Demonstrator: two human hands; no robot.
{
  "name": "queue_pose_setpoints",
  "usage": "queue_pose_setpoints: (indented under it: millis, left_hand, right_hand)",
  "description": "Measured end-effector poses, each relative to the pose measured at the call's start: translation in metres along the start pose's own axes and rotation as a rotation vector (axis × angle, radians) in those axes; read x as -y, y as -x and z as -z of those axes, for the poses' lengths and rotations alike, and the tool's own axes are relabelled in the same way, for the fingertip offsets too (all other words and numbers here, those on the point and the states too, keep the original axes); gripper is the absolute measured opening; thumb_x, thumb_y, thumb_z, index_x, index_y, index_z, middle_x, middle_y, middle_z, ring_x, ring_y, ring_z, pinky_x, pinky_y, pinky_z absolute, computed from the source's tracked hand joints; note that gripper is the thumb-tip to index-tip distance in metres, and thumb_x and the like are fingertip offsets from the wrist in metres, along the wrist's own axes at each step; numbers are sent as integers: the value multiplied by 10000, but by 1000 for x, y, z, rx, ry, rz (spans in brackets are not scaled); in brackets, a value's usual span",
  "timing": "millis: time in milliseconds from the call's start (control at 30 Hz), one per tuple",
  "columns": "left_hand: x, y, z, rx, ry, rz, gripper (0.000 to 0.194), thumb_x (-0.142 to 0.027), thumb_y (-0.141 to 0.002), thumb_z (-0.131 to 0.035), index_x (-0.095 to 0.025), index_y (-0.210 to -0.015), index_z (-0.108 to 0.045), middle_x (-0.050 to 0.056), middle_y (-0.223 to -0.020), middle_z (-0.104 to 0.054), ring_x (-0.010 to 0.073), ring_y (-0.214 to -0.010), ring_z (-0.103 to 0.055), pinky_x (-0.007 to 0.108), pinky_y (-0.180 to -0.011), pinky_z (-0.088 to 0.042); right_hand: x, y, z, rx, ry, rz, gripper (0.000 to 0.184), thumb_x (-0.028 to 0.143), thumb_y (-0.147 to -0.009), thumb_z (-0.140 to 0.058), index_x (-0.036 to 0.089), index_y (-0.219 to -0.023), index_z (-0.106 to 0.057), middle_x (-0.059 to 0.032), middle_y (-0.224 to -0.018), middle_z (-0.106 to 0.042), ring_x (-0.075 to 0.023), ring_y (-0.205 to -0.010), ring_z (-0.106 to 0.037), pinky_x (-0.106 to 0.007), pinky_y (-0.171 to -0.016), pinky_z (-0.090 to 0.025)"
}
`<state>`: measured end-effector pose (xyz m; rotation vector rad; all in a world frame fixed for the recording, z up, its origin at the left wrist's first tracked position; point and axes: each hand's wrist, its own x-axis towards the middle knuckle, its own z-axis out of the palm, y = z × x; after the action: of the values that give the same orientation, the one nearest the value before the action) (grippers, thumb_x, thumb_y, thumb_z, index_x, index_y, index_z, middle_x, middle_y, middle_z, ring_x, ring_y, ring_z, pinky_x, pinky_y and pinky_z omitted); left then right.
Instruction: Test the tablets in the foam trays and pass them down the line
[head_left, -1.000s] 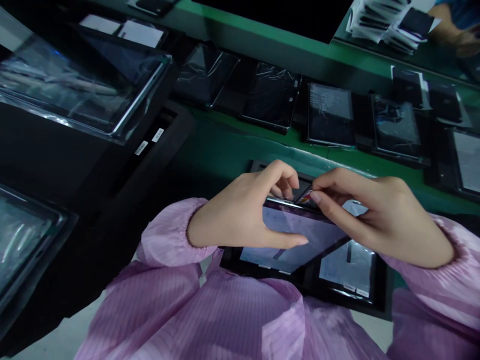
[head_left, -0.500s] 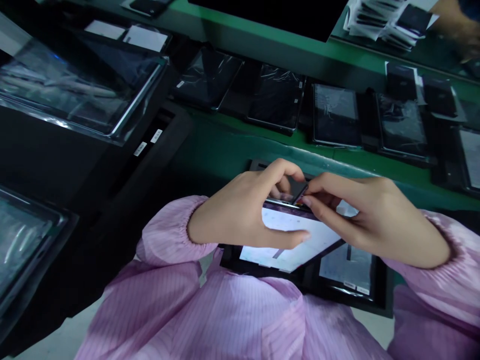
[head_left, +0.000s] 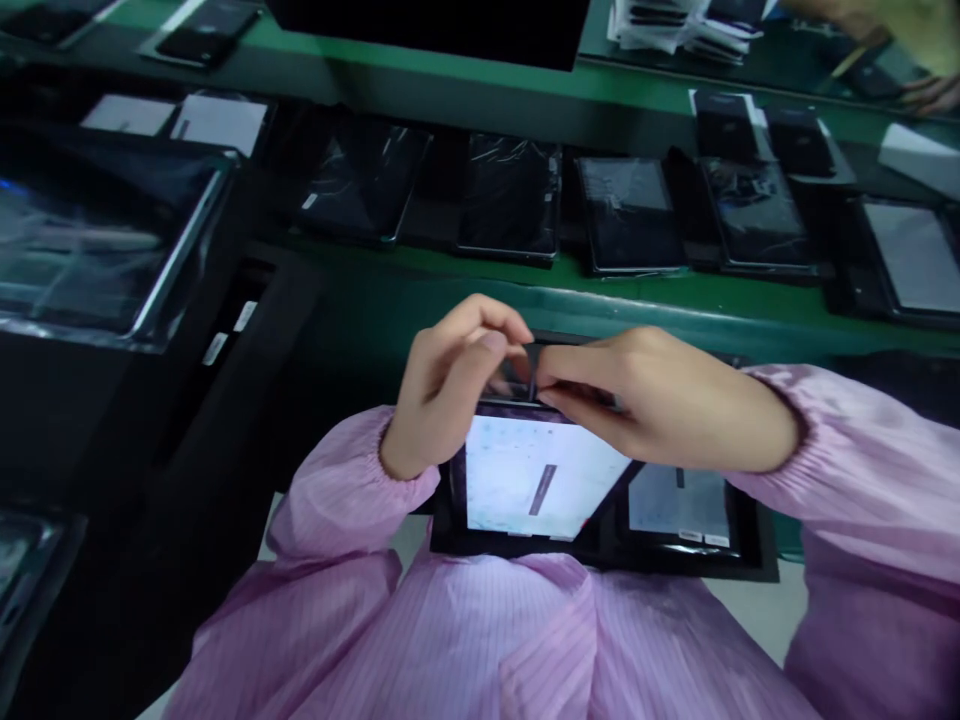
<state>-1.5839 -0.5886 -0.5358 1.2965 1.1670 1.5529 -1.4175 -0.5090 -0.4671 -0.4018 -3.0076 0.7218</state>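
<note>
Single head-worn view, forward and down from close above the hands (head_left: 660, 400)

Tablet (head_left: 510, 460): dark-framed, screen lit pale blue-white, a short dark bar slanted on the display; set at a tilt, far edge apparently raised. Small dark strip (head_left: 534, 370): thin, partly hidden, held roughly upright at the tablet's far edge; exact contact unclear.
</note>
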Motion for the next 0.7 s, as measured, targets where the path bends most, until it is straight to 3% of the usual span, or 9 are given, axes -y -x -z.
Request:
queue_pose_setpoints:
  millis: [100, 167, 233, 300, 400, 433, 500, 600, 700]
  left_hand:
    - [4, -15, -1, -101, -23, 120, 205, -367, -912, -508, -211, -816, -601, -13, -663, -664, 95, -454, -577, 221, -422, -396]
    - [9, -36, -1, -190, -73, 228, 216, -372, -910, -486, -218, -770, -544, -32, -608, -638, 85, -387, -530, 219, -377, -355]
    - [18, -63, -2, -245, -161, 309, 240, -386, -921, -469, -220, -749, -484, -52, -583, -620, 61, -320, -429, 217, -337, -289]
    - [34, -87, -4, -189, -295, 400, 227, -374, -919, -482, -209, -763, -483, -37, -634, -651, 55, -326, -404, 221, -334, -257]
    - [64, -105, -2, 58, -545, 579, 237, -366, -898, -521, -161, -812, -602, 39, -769, -685, 98, -456, -523, 242, -396, -294]
    - [73, -105, 0, 95, -630, 584, 271, -379, -900, -518, -153, -810, -638, 45, -769, -670, 113, -504, -538, 254, -436, -322]
    - [85, -99, 6, 57, -760, 496, 351, -417, -927, -472, -165, -784, -671, 31, -738, -626, 132, -584, -525, 280, -537, -373]
    - [84, -84, 3, -63, -872, 300, 389, -422, -967, -405, -195, -788, -665, 10, -755, -610, 159, -705, -535, 306, -665, -405]
    - [75, -77, -38, -25, -921, 71, 340, -343, -975, -400, -199, -830, -672, 0, -788, -643, 162, -743, -569, 309, -712, -424]
  right_hand:
    - [-17, 0, 14, -31, -49, -97, 140, 253, -946, -535, 148, -986, -618, -4, -748, -647, -87, -589, -529, -235, -557, -349]
    - [-41, 19, 32, -190, -99, -163, 269, 313, -935, -574, 129, -1125, -619, -25, -864, -689, -104, -722, -609, -234, -654, -432]
    - [-73, 60, 47, -430, -124, -302, 380, 362, -940, -563, 111, -1221, -605, -44, -977, -703, -121, -857, -645, -256, -770, -473]
    - [-106, 120, 49, -639, -105, -541, 414, 388, -934, -558, 94, -1218, -626, -58, -1003, -709, -134, -904, -648, -284, -828, -474]
    - [-146, 217, 16, -755, -96, -988, 289, 324, -888, -608, 123, -1076, -697, -67, -966, -723, -129, -839, -635, -291, -829, -464]
    - [-157, 244, -2, -771, -99, -1075, 221, 277, -863, -622, 124, -997, -710, -80, -938, -725, -135, -810, -629, -298, -815, -464]
    - [-176, 283, -40, -789, -121, -1188, 113, 218, -794, -662, 141, -866, -704, -92, -859, -719, -146, -725, -608, -308, -750, -466]
    - [-206, 305, -84, -803, -170, -1251, 139, 280, -736, -709, 176, -821, -672, -90, -842, -699, -160, -681, -591, -322, -707, -478]
    - [-235, 300, -104, -835, -182, -1303, 220, 363, -691, -732, 194, -796, -639, -82, -850, -663, -187, -726, -580, -367, -761, -487]
